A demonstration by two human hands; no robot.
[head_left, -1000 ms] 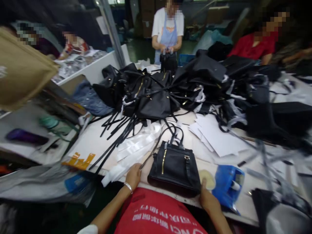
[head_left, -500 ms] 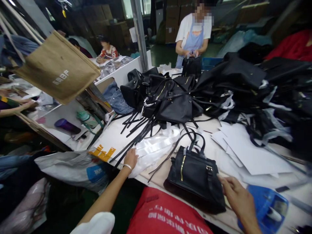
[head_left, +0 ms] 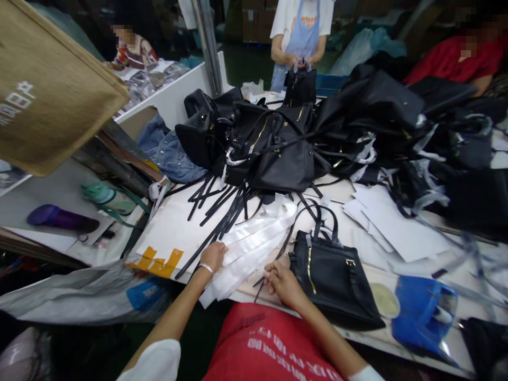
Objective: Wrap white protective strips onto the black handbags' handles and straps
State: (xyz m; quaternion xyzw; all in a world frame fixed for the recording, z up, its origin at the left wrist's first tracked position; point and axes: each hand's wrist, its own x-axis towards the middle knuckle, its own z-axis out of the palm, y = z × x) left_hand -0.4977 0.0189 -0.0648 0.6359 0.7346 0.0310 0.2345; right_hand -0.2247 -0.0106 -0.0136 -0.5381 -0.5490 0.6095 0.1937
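Observation:
My left hand (head_left: 213, 256) is closed at the left edge of a stack of white translucent strips (head_left: 254, 238), its fingertips pressed on them. Curled fingers show on my right hand (head_left: 281, 280), beside the thin black straps at the table's front edge; whether it pinches one is too small to tell. Just right of it a black handbag (head_left: 333, 275) with a gold zipper lies on the table, its handles pointing away from me. Long black straps (head_left: 232, 211) spread out behind the strips.
A heap of black bags (head_left: 286, 153) covers the back. White sheets (head_left: 397, 222) and a blue tape dispenser (head_left: 423, 312) are at the right. A brown hanging bag (head_left: 51, 90), metal post (head_left: 208, 47) and denim (head_left: 166, 151) are left. A person in an apron (head_left: 302, 42) handles a bag opposite.
My right hand has moved left from the handbag's right side to the straps near the strips. My left hand stays at the strips. The view has shifted somewhat.

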